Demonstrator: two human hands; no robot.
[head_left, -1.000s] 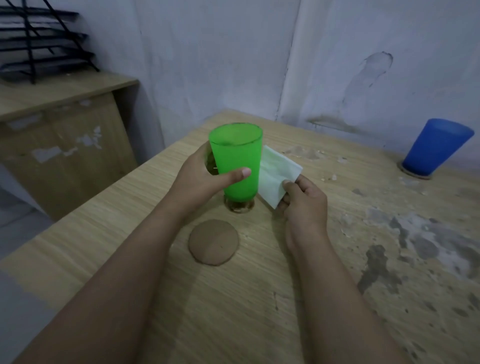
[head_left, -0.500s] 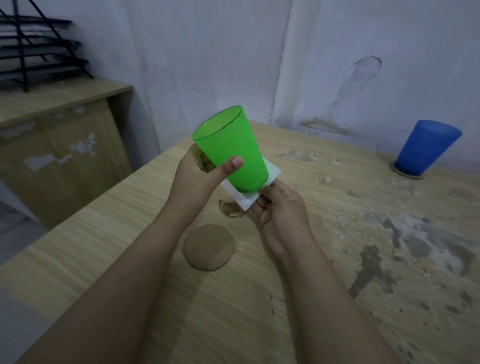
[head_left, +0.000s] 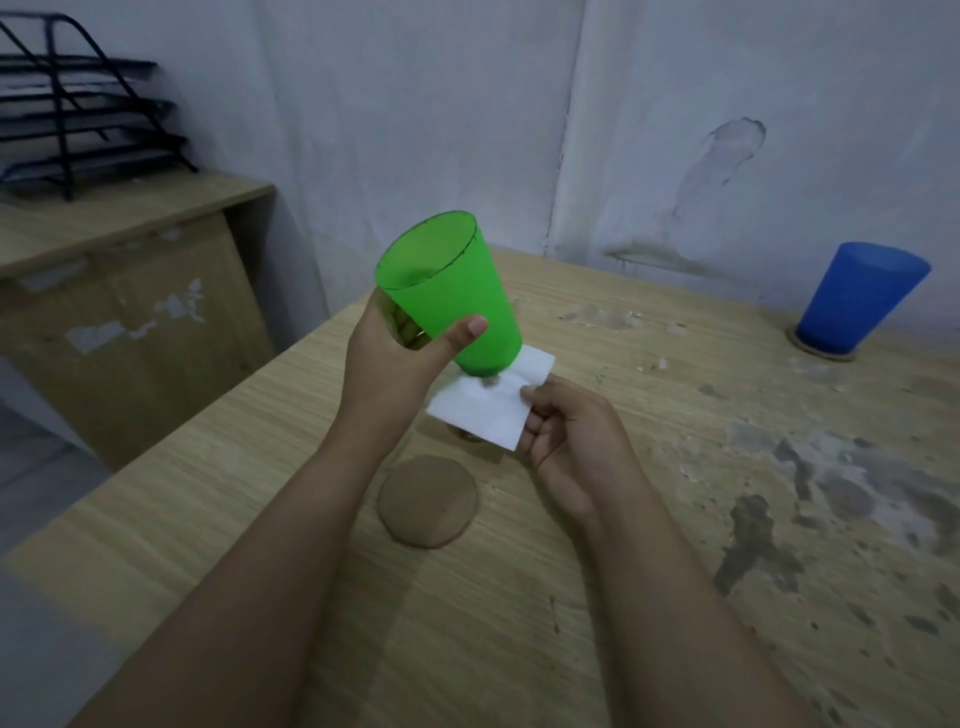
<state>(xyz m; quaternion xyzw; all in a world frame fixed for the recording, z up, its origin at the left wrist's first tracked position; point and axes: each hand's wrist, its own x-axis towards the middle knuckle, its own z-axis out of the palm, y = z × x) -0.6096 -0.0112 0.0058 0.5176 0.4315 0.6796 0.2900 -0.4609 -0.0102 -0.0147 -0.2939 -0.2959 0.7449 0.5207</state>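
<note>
Coaster: brown disc (head_left: 427, 501) flat on the bench (head_left: 519, 623), nearest.
Right hand (head_left: 566, 431): pinches the white tissue (head_left: 483, 410) at its near edge.
Tissue: touches the green cup's base from below.
Left hand (head_left: 395, 358): wraps round the green cup (head_left: 457, 296), held above the bench.
Green cup: tilted, mouth up and leftward; contents unclear.
Blue cup (head_left: 857, 301): far right, upright on a second coaster (head_left: 821, 354); inside hidden.
</note>
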